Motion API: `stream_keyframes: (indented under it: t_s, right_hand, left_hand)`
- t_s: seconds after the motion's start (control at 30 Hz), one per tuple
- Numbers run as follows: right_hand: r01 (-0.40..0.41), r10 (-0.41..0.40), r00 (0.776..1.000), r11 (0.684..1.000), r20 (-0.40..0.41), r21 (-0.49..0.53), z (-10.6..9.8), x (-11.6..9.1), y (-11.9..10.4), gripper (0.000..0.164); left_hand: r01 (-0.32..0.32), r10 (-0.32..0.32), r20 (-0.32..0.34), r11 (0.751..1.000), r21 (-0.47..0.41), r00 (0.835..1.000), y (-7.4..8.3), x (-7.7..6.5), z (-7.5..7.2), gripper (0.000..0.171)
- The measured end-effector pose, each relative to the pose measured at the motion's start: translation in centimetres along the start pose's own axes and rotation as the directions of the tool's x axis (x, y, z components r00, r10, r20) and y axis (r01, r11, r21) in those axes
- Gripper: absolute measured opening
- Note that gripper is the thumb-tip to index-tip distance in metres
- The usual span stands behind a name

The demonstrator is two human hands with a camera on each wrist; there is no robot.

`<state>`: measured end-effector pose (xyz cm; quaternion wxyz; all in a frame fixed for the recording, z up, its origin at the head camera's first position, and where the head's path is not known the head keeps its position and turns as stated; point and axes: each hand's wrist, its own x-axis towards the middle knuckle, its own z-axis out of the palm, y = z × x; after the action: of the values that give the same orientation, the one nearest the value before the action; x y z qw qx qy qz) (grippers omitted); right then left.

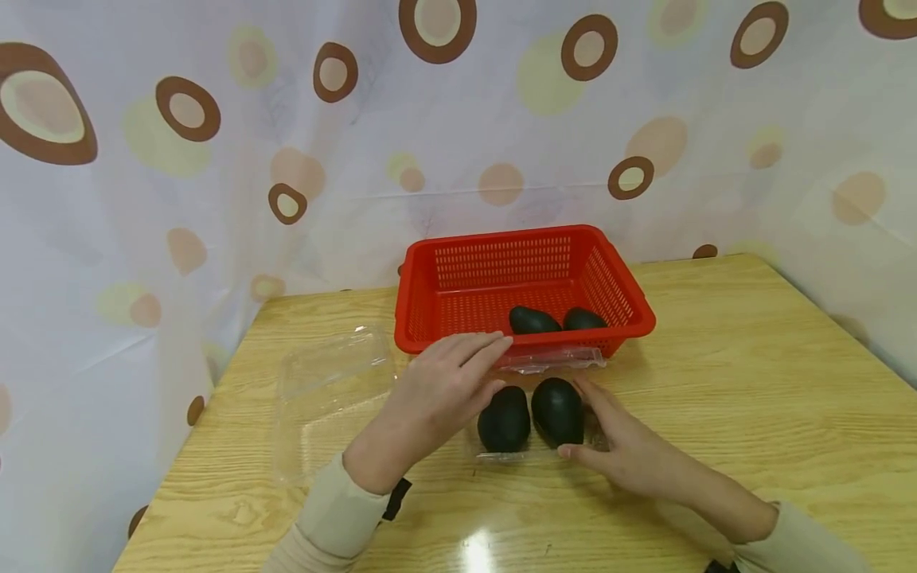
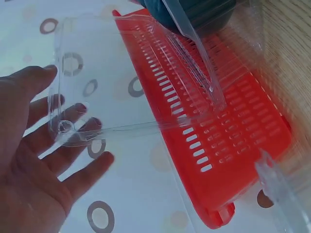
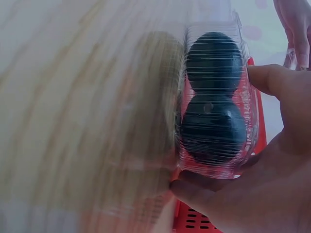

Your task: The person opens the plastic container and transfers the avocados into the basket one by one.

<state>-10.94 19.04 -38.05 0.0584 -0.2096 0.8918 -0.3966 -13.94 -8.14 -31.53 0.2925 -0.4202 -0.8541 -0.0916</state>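
Note:
Two dark green avocados (image 1: 557, 412) lie side by side in a clear plastic clamshell box (image 1: 501, 457) on the table. Its raised clear lid (image 1: 552, 361) stands against the basket's front. My left hand (image 1: 447, 386) reaches over the box's left side; in the left wrist view its fingers (image 2: 80, 177) are spread and fairly straight at the lid's edge, partly seen through the plastic. My right hand (image 1: 630, 454) grips the box's right end, thumb in front and fingers behind. In the right wrist view, thumb and fingers span the box (image 3: 248, 109).
A red plastic basket (image 1: 501, 298) stands behind the box, with two more avocados (image 1: 533, 321) in its front right part. On the left lies another open clear clamshell box (image 1: 333, 398). A patterned curtain (image 1: 458, 143) hangs behind the wooden table (image 1: 752, 374).

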Motion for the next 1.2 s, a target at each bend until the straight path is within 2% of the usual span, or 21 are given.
stream_keyframes:
  t_s: [0.13, 0.27, 0.37, 0.43, 0.5, 0.6, 0.73, 0.87, 0.97, 1.03, 1.2]
  right_hand:
    - [-0.040, 0.040, 0.999, 0.998, 0.015, -0.041, -0.3, -0.3, -0.4, 0.090]
    - [-0.057, 0.059, 0.998, 0.996, 0.021, -0.075, -0.4, -0.5, -0.5, 0.090]
    - [-0.049, 0.049, 0.999, 0.993, -0.008, -0.111, -0.3, -0.7, -0.5, 0.088]
    - [-0.025, 0.017, 0.998, 0.988, -0.052, -0.154, -0.3, -0.9, -0.6, 0.086]
    - [-0.001, -0.020, 0.995, 0.978, -0.100, -0.207, -0.2, -1.0, -0.8, 0.081]
    - [0.048, -0.094, 0.983, 0.961, -0.157, -0.273, -0.1, -1.0, -1.0, 0.074]
    - [0.108, -0.173, 0.969, 0.938, -0.176, -0.329, -0.1, -0.8, -1.5, 0.065]
    - [0.116, -0.181, 0.970, 0.931, -0.162, -0.346, 0.0, -0.5, -2.1, 0.059]
    - [0.130, -0.194, 0.970, 0.925, -0.149, -0.357, 0.1, -0.1, -2.5, 0.056]
    - [0.144, -0.207, 0.969, 0.919, -0.138, -0.368, 0.2, 0.2, -2.8, 0.055]
    - [0.143, -0.197, 0.976, 0.902, -0.093, -0.407, 0.7, 1.1, -3.0, 0.057]
  left_hand:
    - [-0.035, 0.031, -0.091, 0.999, -0.038, 0.995, 0.0, -0.4, -0.6, 0.051]
    - [-0.087, 0.065, -0.200, 0.991, -0.103, 0.978, 0.4, -1.0, -1.2, 0.042]
    - [-0.142, 0.104, -0.224, 0.977, -0.161, 0.969, 0.9, -1.7, -1.4, 0.032]
    - [-0.170, 0.136, -0.187, 0.969, -0.180, 0.973, 1.2, -2.2, -1.3, 0.026]
    - [-0.167, 0.147, -0.114, 0.966, -0.195, 0.982, 1.4, -2.6, -0.9, 0.023]
    - [-0.127, 0.131, 0.012, 0.974, -0.187, 0.991, 1.6, -3.2, -0.1, 0.026]
    - [-0.063, 0.087, 0.145, 0.985, -0.159, 0.986, 1.4, -3.7, 1.2, 0.044]
    - [-0.007, 0.038, 0.227, 0.991, -0.136, 0.973, 1.3, -3.8, 2.0, 0.062]
    - [0.042, -0.006, 0.287, 0.992, -0.121, 0.958, 1.3, -3.6, 2.3, 0.074]
    - [0.074, -0.034, 0.329, 0.991, -0.110, 0.944, 1.2, -3.4, 2.5, 0.081]
    - [0.173, -0.109, 0.433, 0.979, -0.111, 0.895, 1.2, -3.0, 3.0, 0.091]
